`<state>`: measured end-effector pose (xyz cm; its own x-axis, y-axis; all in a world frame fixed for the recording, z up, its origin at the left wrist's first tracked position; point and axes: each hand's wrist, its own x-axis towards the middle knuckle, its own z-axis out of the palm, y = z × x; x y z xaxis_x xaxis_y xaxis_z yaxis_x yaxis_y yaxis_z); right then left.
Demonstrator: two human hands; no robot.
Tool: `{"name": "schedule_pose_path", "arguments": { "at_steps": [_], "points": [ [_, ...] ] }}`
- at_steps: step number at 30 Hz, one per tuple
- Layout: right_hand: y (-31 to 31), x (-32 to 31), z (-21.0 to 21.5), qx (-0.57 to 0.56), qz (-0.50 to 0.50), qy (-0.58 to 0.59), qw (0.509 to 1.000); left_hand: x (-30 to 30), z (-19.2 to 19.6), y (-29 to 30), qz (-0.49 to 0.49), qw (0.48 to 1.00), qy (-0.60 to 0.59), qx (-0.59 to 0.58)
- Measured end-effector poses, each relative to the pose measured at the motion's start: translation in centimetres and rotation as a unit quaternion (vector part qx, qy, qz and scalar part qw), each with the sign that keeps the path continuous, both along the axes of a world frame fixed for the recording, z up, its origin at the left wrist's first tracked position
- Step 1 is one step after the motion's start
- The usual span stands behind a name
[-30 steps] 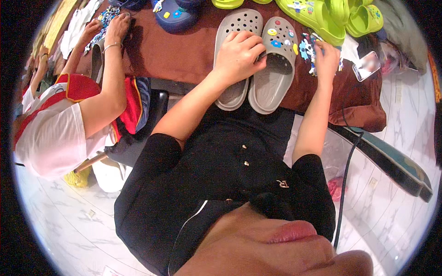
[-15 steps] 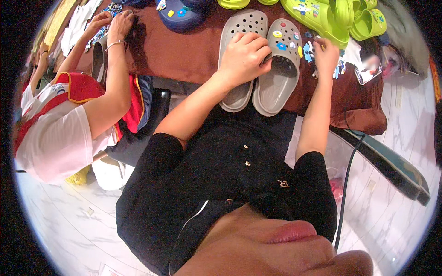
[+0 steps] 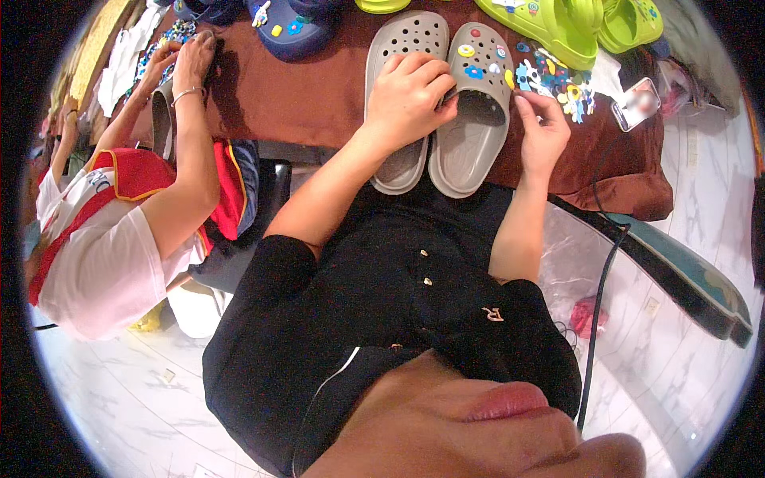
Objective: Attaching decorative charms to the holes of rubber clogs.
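Note:
Two grey clogs sit side by side at the table's near edge, toes pointing away. The left clog shows bare holes. On the right clog, several small charms are fixed to the toe, among them a blue flower and a yellow-and-white ring. My left hand lies over the left clog, fingers curled around its inner side against the right one. Beside the right clog's outer edge, my right hand has thumb and forefinger pinched together; whatever is between them is too small to make out.
A pile of loose charms lies right of the clogs, near a phone-like card. Lime clogs and a navy clog stand farther back. At the left, another person's hands work over a clog. A black cable hangs at right.
My right hand has drawn back from the charm pile toward me and left, to the right clog's edge, fingers pinched. My left hand stays on the clogs. The view has shifted slightly.

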<state>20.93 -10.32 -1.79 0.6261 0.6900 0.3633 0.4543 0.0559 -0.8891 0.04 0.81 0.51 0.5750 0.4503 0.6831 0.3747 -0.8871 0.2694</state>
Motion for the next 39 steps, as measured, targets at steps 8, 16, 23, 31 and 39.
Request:
{"name": "schedule_pose_path", "arguments": {
  "at_steps": [8, 16, 23, 31, 39],
  "points": [
    [0.0, -2.3, 2.2, -0.016, 0.038, -0.188, 0.981, -0.1, 0.0, -0.1, 0.0, 1.0, -0.009, 0.004],
    [-0.2, -1.9, 2.4, -0.015, 0.053, -0.254, 0.966, -0.1, 0.1, 0.2, 0.0, 1.0, -0.005, 0.011],
    [-0.3, -2.1, 2.7, -0.02, 0.07, -0.237, 0.969, -0.1, 0.1, 0.0, -0.002, 1.0, -0.008, 0.008],
    [-0.4, -1.3, 2.2, 0.0, 0.053, -0.276, 0.96, 0.0, 0.1, -0.1, 0.001, 1.0, -0.005, 0.012],
    [-0.2, -0.6, 3.0, 0.004, 0.105, -0.314, 0.944, 0.1, 0.3, -0.1, 0.003, 1.0, -0.003, 0.014]
  ]
}}
